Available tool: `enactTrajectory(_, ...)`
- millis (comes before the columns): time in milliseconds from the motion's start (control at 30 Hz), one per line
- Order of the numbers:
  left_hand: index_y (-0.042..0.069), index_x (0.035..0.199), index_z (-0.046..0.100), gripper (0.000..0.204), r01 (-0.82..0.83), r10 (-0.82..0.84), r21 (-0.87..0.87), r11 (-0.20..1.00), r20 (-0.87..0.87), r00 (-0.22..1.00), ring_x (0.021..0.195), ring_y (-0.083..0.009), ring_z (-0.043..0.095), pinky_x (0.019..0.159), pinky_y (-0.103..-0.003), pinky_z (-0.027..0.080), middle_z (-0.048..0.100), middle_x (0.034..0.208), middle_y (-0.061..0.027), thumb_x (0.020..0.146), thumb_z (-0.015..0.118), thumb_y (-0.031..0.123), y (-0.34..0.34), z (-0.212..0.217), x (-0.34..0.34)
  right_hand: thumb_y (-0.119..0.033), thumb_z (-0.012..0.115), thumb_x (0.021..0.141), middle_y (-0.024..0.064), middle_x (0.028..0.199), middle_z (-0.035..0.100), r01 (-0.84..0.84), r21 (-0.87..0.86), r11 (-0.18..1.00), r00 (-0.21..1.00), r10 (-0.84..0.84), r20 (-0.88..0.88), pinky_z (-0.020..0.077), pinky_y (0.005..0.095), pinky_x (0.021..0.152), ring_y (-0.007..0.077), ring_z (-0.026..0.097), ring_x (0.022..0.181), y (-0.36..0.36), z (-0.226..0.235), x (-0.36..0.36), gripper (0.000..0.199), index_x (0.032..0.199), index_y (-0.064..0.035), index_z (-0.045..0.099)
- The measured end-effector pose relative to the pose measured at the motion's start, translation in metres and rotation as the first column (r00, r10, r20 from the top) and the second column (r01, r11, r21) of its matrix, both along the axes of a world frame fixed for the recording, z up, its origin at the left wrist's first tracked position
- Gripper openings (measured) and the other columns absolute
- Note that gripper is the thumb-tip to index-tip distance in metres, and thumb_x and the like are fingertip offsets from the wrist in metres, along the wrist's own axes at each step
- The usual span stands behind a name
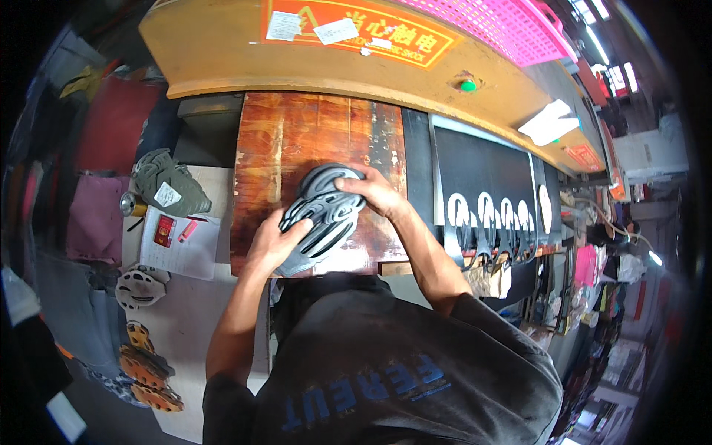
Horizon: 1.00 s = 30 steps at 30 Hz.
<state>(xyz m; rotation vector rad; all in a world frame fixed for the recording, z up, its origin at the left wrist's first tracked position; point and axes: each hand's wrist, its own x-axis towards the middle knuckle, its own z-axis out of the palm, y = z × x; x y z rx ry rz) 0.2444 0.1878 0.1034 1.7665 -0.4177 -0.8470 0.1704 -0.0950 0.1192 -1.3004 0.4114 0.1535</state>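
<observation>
The person's left hand (273,241) curls its fingers around the lower left edge of a grey cut-out shoe part (321,216), gripping it, while the right hand (372,191) lies fingers-down over the part's upper right end, grasping it there. The grey part rests on a worn reddish-brown wooden board (297,141), near the board's lower right area, between the two hands. To the left, on a pale table (185,326), lie a stack of similar grey pieces (167,182), a paper sheet (182,248) and orange pieces (148,371).
</observation>
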Motion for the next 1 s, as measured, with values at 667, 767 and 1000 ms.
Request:
enactTrajectory(667,-0.004,0.138,0.064,0.039,-0.178,0.226,-0.139,0.974,0.589,0.776,0.115,-0.0393,0.067,0.1,-0.045,0.055,0.066,0.131,-0.0244,0.106,0.069,0.017,-0.053,0.004,-0.091,-0.035,0.075,0.103,0.0162,0.122,0.078,0.241,-0.544,0.804,0.964,-0.263,0.04,0.0566,0.0395,0.103,0.0255,0.072,0.117,-0.016,-0.022,-0.104,0.044,0.13,-0.0004,0.074)
enactTrajectory(767,-0.005,0.134,0.068,0.037,-0.023,0.069,-0.157,0.987,0.297,0.952,0.108,-0.0257,0.072,0.098,-0.038,0.057,0.075,0.121,-0.0177,0.108,0.069,0.021,-0.12,-0.019,-0.137,-0.029,0.075,0.101,0.0174,0.115,0.077,0.325,-0.688,0.649,0.946,-0.235,0.225,0.0576,0.0401,0.101,0.029,0.073,0.112,-0.065,-0.008,-0.175,0.038,0.125,-0.0001,0.076)
enactTrajectory(1000,-0.006,0.134,0.069,0.04,0.042,-0.041,0.033,0.999,-0.036,0.998,0.096,-0.0175,0.072,0.087,-0.033,0.06,0.078,0.114,-0.0138,0.109,0.066,0.025,-0.244,-0.084,-0.24,-0.031,0.073,0.095,0.023,0.124,0.075,0.463,-0.853,0.239,0.706,-0.681,0.193,0.0569,0.0422,0.104,0.0353,0.073,0.119,-0.323,0.018,-0.437,0.04,0.124,-0.0024,0.078)
